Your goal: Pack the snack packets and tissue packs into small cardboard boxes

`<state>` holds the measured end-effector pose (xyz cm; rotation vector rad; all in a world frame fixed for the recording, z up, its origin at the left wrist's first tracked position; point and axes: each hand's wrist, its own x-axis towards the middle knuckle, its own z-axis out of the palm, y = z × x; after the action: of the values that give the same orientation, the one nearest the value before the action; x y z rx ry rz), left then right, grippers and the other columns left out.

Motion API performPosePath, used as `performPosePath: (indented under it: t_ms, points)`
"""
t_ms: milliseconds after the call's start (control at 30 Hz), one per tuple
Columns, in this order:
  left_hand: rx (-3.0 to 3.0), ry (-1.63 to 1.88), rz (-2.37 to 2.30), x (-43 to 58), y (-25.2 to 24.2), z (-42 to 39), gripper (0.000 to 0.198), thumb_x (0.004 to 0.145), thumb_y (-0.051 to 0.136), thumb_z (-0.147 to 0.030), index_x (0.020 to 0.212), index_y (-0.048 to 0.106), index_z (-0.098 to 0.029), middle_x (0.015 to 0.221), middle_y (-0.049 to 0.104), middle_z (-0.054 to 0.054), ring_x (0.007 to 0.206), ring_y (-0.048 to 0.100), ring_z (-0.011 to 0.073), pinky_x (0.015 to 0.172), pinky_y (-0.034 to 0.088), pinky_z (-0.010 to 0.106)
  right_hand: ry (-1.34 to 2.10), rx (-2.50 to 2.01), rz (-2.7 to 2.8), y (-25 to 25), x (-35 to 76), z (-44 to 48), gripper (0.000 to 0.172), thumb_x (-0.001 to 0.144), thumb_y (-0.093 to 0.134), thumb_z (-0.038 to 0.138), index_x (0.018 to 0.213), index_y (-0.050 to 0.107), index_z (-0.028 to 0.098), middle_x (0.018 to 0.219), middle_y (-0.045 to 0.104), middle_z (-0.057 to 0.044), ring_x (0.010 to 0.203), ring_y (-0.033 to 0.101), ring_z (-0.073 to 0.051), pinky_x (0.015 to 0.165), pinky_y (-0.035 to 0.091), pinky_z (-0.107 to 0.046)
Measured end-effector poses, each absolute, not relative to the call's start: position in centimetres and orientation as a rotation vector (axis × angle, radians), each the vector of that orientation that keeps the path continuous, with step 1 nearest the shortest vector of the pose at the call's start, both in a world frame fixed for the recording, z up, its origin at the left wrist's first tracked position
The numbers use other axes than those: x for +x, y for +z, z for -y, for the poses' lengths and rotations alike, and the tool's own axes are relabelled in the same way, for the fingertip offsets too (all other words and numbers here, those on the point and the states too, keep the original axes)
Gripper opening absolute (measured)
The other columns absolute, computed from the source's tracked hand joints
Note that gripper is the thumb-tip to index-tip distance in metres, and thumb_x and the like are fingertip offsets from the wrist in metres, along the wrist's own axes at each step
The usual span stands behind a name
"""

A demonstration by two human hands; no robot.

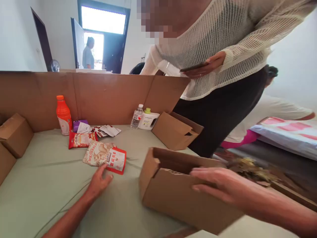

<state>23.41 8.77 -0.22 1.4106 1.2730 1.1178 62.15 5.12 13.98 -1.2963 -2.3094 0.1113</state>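
My left hand (100, 181) is just in front of the red and white squirrel snack bag (105, 156), fingers apart, fingertips at the bag's lower edge. It holds nothing. On the right, my right hand (214, 181) lies against the near upper side of an open cardboard box (180, 195), fingers stretched out over its rim. The box stands tilted to the view, and its inside is mostly hidden. Behind the snack bag lie a red snack packet (82, 139), white and brown sachets (106, 130) and a purple item (78, 125).
An orange bottle (63, 115), a water bottle (136, 117) and a white jug (148, 119) stand before a cardboard wall (109, 96). Small boxes (16, 134) are at left, another box (174, 130) behind mine. A person holding a phone (194, 67) stands beyond.
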Motion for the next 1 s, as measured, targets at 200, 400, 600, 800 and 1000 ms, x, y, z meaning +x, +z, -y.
performPosePath:
  t_ms: [200,400,600,800,1000]
  points:
    - [1.229,1.294,-1.194,15.6,3.4,-3.2,0.065,0.086,0.067,-0.066,0.133,0.069,-0.021,0.139,0.069,0.015,0.136,0.058,0.0360,0.116,0.044,0.052,0.193,-1.046,2.799,18.1,46.7,-2.5,0.019,0.091,0.062,0.013,0.074,0.061,0.023,0.079,0.069,-0.001,0.071,0.065,-0.017,0.062,0.042,-0.030]
    - [1.097,1.542,-1.214,11.3,5.6,3.4,0.091,0.075,0.072,-0.075,0.148,0.055,-0.023,0.159,0.050,0.012,0.148,0.044,0.0385,0.119,0.043,0.046,0.105,-0.808,2.943,17.5,35.8,-1.9,0.005,0.093,0.070,0.018,0.088,0.068,0.018,0.083,0.073,-0.005,0.075,0.067,-0.020,0.062,0.038,-0.031]
    - [1.121,1.607,-1.191,12.5,5.9,4.3,0.090,0.074,0.079,-0.069,0.149,0.053,-0.028,0.162,0.047,0.009,0.151,0.039,0.0380,0.121,0.041,0.045,0.274,-0.640,2.610,16.9,39.0,-2.9,0.044,0.091,0.076,0.041,0.129,0.064,0.020,0.117,0.075,-0.011,0.108,0.068,-0.028,0.095,0.051,-0.044]
    - [1.089,1.519,-1.307,12.1,3.6,3.2,0.112,0.056,0.093,-0.055,0.154,0.046,-0.026,0.163,0.043,0.013,0.150,0.040,0.0450,0.119,0.042,0.053,0.408,-0.781,2.457,13.3,43.6,-3.0,0.019,0.098,0.061,0.020,0.116,0.068,0.024,0.115,0.076,-0.009,0.110,0.070,-0.025,0.094,0.055,-0.041]
    - [1.124,1.365,-1.359,9.9,3.7,0.6,0.123,0.035,0.099,-0.036,0.149,0.055,-0.028,0.160,0.049,0.012,0.148,0.040,0.0482,0.119,0.042,0.056,0.619,-0.601,2.390,12.3,42.9,-3.8,0.018,0.099,0.055,0.013,0.108,0.065,0.024,0.104,0.077,-0.005,0.102,0.070,-0.020,0.094,0.055,-0.039]
